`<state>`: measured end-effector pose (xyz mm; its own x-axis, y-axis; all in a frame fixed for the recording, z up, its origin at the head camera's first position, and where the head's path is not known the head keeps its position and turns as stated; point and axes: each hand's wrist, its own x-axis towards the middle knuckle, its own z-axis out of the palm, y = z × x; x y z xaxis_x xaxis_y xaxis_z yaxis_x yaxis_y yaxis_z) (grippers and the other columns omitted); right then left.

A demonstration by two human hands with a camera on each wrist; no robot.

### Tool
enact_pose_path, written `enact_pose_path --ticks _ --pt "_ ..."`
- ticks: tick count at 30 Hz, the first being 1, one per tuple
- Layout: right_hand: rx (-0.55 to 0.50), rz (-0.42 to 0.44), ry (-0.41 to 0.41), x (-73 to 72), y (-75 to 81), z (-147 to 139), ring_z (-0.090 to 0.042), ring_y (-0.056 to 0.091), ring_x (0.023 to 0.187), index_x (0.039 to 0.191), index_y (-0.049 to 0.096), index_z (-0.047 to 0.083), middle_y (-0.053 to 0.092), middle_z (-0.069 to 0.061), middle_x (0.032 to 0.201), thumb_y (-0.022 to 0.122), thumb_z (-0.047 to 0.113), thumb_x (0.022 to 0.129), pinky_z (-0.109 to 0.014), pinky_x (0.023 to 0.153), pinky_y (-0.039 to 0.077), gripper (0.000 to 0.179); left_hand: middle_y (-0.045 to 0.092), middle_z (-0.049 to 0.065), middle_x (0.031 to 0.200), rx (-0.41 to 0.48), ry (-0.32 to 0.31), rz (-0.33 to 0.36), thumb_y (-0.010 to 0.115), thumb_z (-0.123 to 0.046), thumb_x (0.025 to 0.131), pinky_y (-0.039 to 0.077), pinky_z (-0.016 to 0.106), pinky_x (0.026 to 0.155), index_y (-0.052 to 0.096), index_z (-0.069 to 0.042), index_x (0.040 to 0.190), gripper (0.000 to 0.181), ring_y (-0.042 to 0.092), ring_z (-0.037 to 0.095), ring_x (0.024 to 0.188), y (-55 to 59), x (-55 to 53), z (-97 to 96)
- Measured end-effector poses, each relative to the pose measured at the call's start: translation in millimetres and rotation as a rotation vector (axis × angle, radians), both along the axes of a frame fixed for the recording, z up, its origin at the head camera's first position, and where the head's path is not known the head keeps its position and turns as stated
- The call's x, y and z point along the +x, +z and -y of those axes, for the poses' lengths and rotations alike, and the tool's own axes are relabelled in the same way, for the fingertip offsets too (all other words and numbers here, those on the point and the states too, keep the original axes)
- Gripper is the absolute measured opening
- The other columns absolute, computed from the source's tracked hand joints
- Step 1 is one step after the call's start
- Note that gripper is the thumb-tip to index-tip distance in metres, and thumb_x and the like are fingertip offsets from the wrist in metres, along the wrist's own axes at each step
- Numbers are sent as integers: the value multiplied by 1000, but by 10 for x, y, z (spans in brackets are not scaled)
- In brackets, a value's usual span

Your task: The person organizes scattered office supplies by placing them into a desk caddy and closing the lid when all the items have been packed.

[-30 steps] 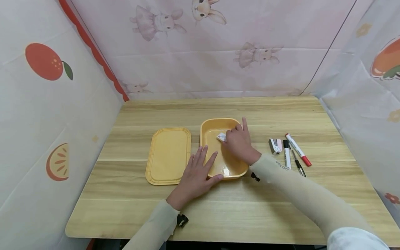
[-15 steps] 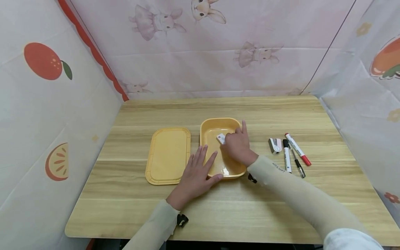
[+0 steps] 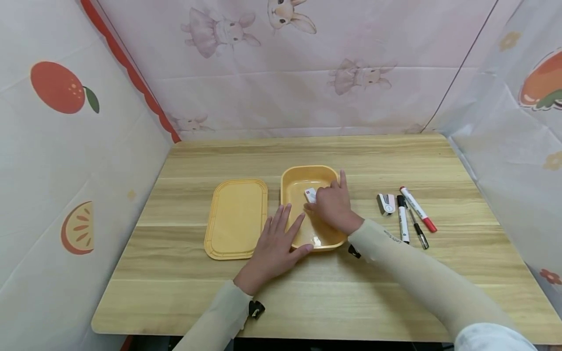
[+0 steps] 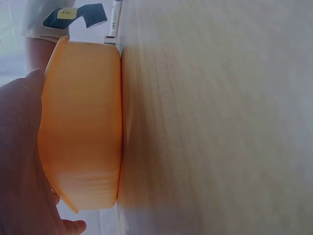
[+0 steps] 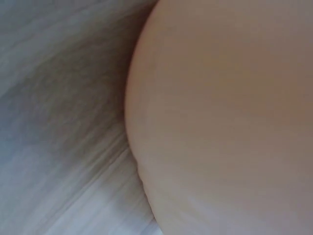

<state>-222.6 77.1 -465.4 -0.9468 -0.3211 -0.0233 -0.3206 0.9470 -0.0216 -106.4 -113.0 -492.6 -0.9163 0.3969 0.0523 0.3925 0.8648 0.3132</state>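
Observation:
A yellow plastic box (image 3: 325, 240) stands on the table, its side wall filling much of the left wrist view. My left hand (image 3: 274, 243) rests across its near left corner, fingers spread over the rim and thumb along the front edge. Inside the box lies a small white eraser (image 3: 310, 195). My right hand (image 3: 334, 205) reaches in over the right rim, knuckles right beside the eraser. The right thumb sticks out to the left, apart from the eraser, and one finger points up past the rim. Most of the other right fingers are hidden behind the hand.
The flat yellow lid (image 3: 237, 219) lies left of the box. To the right are a pencil sharpener (image 3: 386, 204), a black-capped marker (image 3: 403, 219), a red-capped marker (image 3: 417, 208) and a black pen (image 3: 419, 230). The right forearm passes close to them.
My right hand has shifted slightly left and down in the box. The eraser has turned a little, and the right thumb has moved away from it. The left hand has stayed still.

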Motion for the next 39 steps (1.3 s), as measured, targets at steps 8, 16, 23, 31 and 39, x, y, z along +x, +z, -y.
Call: enact_pose_path --ticks 8,16,23,31,39 --pt "-68 -17 3 83 96 -77 -36 60 116 107 70 6 73 -13 107 62 58 94 -61 123 3 54 -4 4 171 -8 0 -2 25 -79 94 12 56 125 15 -34 163 82 -10 21 157 7 -11 -7" --pt "-160 -80 28 151 193 -257 -39 52 130 127 66 10 65 -14 130 59 51 98 -60 123 12 51 -2 6 171 -6 -2 -16 27 -79 95 15 57 124 15 -35 162 82 -9 22 158 16 -21 -9" --pt "-241 -120 12 193 282 -492 -39 52 128 129 64 4 63 -19 130 60 46 99 -54 117 29 52 -5 3 171 -10 8 15 26 -80 94 11 55 125 13 -37 162 82 -12 20 157 15 -15 -6" --pt "-310 -90 -77 230 375 -748 -39 49 130 133 61 4 58 -20 135 61 45 98 -57 103 44 54 -4 4 171 5 5 8 26 -80 94 11 56 125 14 -35 162 82 -10 21 157 7 -15 1" --pt "-382 -102 -141 290 377 -1082 -42 46 129 136 58 4 55 -22 136 62 43 98 -62 92 46 54 -5 2 171 13 16 29 27 -80 94 10 55 125 13 -38 162 82 -14 18 157 16 -4 -8"
